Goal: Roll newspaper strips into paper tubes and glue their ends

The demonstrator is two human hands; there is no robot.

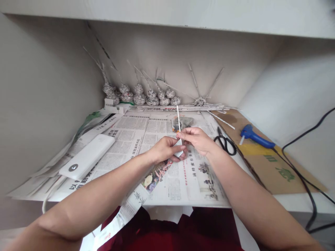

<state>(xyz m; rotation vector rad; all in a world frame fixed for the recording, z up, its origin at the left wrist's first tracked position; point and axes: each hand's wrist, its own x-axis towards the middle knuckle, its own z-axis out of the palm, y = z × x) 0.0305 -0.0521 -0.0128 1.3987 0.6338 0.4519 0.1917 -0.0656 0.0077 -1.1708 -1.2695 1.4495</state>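
My left hand (164,150) is closed around the upper end of a newspaper strip (127,211), which trails under my left forearm to the lower left. Between the fingertips of my right hand (196,139) is a thin white stick (178,118), standing nearly upright where both hands meet. Paper wraps the stick's lower end at my left fingers. Just behind the hands lies a grey crumpled item (186,122), its kind unclear. Black-handled scissors (226,143) lie right of my right hand.
Newspaper sheets (125,139) cover the tabletop. Several gourd-shaped woven paper pieces (139,96) and paper sticks (157,108) line the back wall. A blue glue gun (258,137) rests on cardboard (274,167), its cord at right. A white device (89,155) is at left. A shelf (167,17) overhangs.
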